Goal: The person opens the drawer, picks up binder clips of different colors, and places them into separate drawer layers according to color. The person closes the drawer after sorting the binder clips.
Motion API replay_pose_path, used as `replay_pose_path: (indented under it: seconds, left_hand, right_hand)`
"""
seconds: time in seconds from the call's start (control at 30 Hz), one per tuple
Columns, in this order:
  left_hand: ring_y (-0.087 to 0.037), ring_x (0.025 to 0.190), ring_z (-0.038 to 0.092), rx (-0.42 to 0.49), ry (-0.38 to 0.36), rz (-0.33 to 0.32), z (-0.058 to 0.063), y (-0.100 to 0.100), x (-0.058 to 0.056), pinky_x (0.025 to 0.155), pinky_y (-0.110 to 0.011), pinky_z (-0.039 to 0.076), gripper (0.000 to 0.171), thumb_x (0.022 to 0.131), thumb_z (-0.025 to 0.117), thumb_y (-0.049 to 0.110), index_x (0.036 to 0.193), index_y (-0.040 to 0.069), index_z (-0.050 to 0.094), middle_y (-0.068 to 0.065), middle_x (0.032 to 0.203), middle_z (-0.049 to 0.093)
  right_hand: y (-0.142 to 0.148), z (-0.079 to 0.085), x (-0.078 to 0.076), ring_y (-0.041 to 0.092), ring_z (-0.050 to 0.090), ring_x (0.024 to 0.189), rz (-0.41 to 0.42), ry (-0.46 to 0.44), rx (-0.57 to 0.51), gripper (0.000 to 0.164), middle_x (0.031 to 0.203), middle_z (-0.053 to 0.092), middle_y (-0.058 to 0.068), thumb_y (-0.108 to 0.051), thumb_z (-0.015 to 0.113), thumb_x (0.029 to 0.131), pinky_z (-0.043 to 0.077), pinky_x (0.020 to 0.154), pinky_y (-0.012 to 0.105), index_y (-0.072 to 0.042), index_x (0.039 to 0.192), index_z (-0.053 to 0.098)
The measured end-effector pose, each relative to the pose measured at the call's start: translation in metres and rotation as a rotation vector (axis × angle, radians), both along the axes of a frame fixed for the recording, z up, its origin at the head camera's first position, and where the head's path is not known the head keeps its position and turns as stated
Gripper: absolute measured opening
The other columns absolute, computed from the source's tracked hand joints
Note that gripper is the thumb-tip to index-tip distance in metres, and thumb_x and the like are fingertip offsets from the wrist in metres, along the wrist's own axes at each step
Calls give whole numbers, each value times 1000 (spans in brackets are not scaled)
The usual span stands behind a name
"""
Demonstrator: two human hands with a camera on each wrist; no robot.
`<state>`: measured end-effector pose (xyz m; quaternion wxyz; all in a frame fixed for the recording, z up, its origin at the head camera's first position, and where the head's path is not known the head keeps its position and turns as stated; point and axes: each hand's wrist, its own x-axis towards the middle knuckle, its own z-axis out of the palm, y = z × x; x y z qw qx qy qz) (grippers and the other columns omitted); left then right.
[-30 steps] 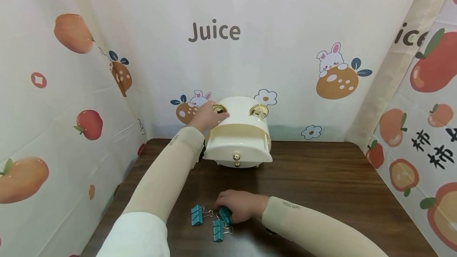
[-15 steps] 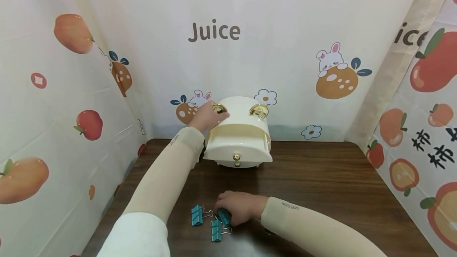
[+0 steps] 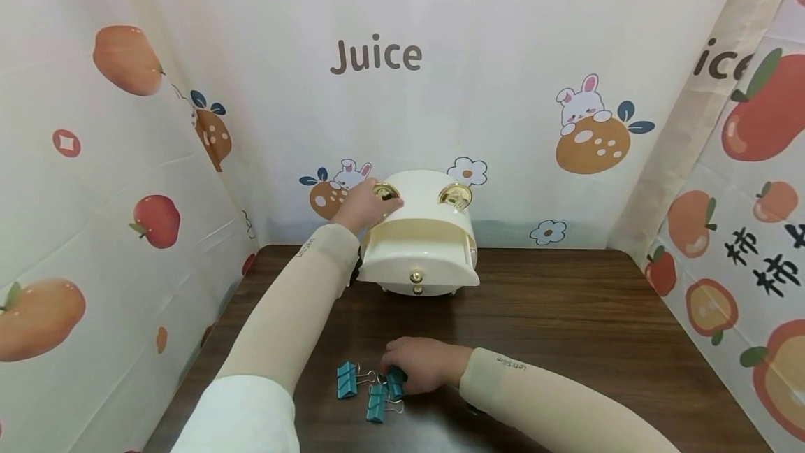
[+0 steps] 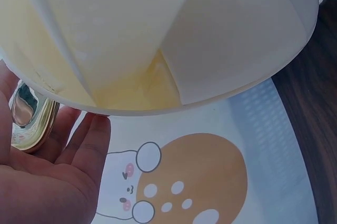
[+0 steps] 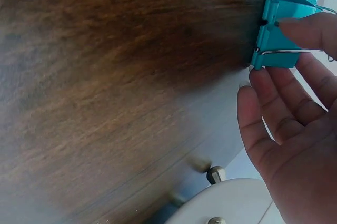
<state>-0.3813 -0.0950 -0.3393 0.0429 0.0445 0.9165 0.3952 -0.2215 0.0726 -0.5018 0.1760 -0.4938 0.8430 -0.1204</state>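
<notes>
In the head view, a white drawer box (image 3: 420,191) with gold round ornaments stands against the back curtain, its upper drawer (image 3: 415,263) pulled out. My left hand (image 3: 365,206) holds the box's upper left, thumb and fingers around one gold ornament (image 4: 34,116). My right hand (image 3: 426,363) is down at the table, where it pinches a teal binder clip (image 5: 287,29) between thumb and fingers. Just in front of that clip lies a second binder clip (image 3: 376,404), close against it. A third binder clip (image 3: 346,380) lies a little to the left, wire handles pointing right.
The dark wooden table (image 3: 553,327) extends to both sides of the box. Printed fruit curtains (image 3: 503,89) enclose it at the back, left and right. A small gold knob (image 3: 416,276) juts from the drawer front.
The front binder clip has shifted slightly left and now sits a bit tilted. The clip in my right hand has turned more upright. My left hand and the box stay put.
</notes>
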Motion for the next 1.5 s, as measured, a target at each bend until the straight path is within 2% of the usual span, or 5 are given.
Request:
replay_pose_path:
  seconds: [0.33,0.53,0.8,1.23,1.5]
  left_hand:
    - [-27,99,59,-4,-14,0,1,0,0,82,-42,52,47,93,75,46,119,12,55,-9,106,63]
    - [-27,98,59,-5,-11,-9,2,0,0,82,-41,52,48,94,75,45,120,11,55,-9,106,62]
    - [-27,97,60,0,-24,-9,0,-1,0,79,-41,53,47,93,75,47,117,13,54,-9,105,62]
    - [-27,97,59,-9,-12,-9,0,-1,0,79,-40,53,48,93,75,48,118,13,54,-9,106,62]
    - [-27,97,59,-18,-19,-4,2,-1,1,80,-41,52,49,93,74,48,119,12,54,-9,106,62]
  right_hand:
    - [2,-2,-2,2,52,85,-60,-88,-18,35,101,56,-11,-19,86,82,47,75,19,-19,113,71]
    - [0,-8,4,1,50,85,-74,-6,8,47,100,53,-13,-41,90,77,46,73,18,-22,115,71]
    - [-2,-9,7,2,49,85,-99,17,14,36,100,52,-12,-29,87,80,47,73,20,-22,112,71]
    - [-5,3,11,6,49,77,-156,105,79,42,97,51,-11,-21,87,76,45,66,24,-25,115,72]
    - [-8,11,14,7,48,78,-140,249,142,41,98,52,-8,-24,87,78,47,66,26,-20,116,70]
